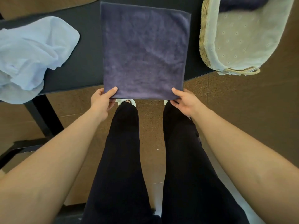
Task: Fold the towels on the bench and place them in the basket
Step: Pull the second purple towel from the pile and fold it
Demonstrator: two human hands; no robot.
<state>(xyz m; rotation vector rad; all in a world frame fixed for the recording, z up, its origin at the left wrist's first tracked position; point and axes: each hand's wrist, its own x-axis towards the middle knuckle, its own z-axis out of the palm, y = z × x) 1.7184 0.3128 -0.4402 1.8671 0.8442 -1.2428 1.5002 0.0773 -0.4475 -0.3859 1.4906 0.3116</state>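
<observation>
A dark purple towel lies flat on the black bench, and its near edge hangs past the bench's front edge. My left hand pinches the towel's near left corner, thumb on top. My right hand pinches the near right corner the same way. A crumpled light blue towel sits at the bench's left end. At the right end stands a woven basket with a pale fabric liner, and a dark towel lies in its far part.
My legs in black trousers and white shoes stand in front of the bench on a brown speckled floor. A black bench leg runs down at the left. The basket overhangs the bench's right front corner.
</observation>
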